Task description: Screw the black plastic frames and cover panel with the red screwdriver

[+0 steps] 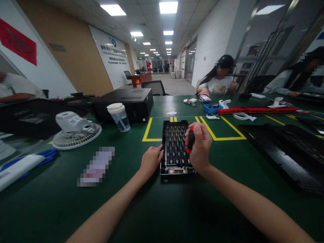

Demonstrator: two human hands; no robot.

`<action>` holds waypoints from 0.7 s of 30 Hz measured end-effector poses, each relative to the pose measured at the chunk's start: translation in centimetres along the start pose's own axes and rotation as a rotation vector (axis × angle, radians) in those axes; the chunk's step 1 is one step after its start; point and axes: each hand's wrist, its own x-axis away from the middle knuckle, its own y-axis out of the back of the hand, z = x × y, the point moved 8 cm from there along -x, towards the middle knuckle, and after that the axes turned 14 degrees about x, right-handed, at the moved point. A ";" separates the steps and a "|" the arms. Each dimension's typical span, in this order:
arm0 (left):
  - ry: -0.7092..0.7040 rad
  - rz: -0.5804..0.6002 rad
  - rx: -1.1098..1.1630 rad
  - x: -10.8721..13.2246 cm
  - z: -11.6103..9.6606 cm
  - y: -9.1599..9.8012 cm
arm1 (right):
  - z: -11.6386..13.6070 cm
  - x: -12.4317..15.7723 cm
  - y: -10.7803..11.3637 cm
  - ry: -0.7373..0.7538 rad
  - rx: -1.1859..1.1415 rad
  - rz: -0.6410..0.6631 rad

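**Two bare forearms, one screwdriver, one black case**

Nearest the camera: left forearm (pixel 115 202) and right forearm (pixel 245 197), reaching in over a green table (pixel 177 212). Between the hands, directly ahead, lies an open black case (pixel 175 145) with a grid of dark cells. Right hand (pixel 202 145) closed round a red-and-black screwdriver (pixel 191 139), shaft pointing down at the case's near right part. Left hand (pixel 150 160) has its fingers against the left wall; gripping or merely bracing, cannot tell.

Step in hand, by judgement: working a screw. Tightening or loosening not readable; tip contact unclear. The next move seems to call for an upright driver and a case kept from sliding.

Surface: yellow tape (pixel 153 139) beyond the case. Leftward, white fan (pixel 76 135), lidded cup (pixel 118 116), large black box (pixel 124 101). Rightward, blue tray (pixel 211 111), red strip (pixel 260 110), glossy black panel (pixel 283 155).

Room: one person (pixel 219 84) seated across the table, another (pixel 286 81) far right, a white sleeve (pixel 24 86) at left. Lit ceiling panels (pixel 168 7) run down a long corridor.
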 end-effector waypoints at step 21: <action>0.012 0.009 0.014 0.0 0.0 0.2 | -0.1 0.2 0.2 -0.018 0.069 -0.052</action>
